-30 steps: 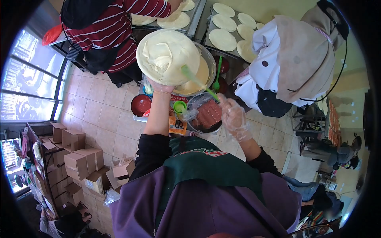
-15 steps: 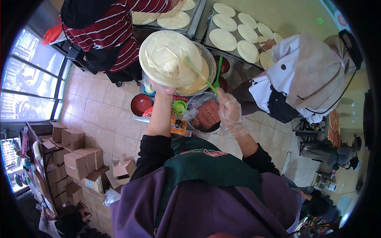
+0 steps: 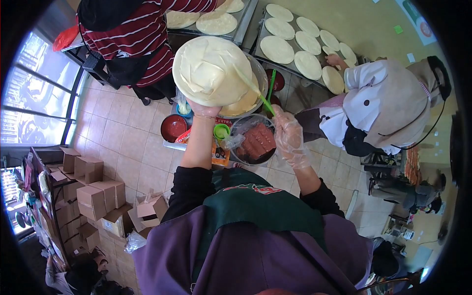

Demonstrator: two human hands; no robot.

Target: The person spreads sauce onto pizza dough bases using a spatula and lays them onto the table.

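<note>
My left hand (image 3: 205,111) supports from below a round, pale flatbread (image 3: 189,101) topped with swirled cream (image 3: 209,66). My right hand (image 3: 289,136), in a clear plastic glove, is closed around a green spatula (image 3: 266,104), whose pale blade rests on the right side of the cream. Behind the flatbread stands a large metal bowl (image 3: 265,78) with pale cream inside. Closer to me, beside my right hand, a pot holds a brown-red block (image 3: 259,139) with plastic wrap (image 3: 237,137) around it. A second green spatula (image 3: 272,87) leans by the large bowl.
A red bowl (image 3: 174,128), a green cup (image 3: 221,131) and a blue container (image 3: 184,109) stand at the left. Several flatbreads (image 3: 277,49) lie on racks ahead. One person (image 3: 132,37) works at left, another (image 3: 388,103) at right. Cardboard boxes (image 3: 101,199) cover the floor at left.
The spatula and my right hand have moved slightly right and down, and the cream's swirls have changed shape. The person at right has shifted a little rightward.
</note>
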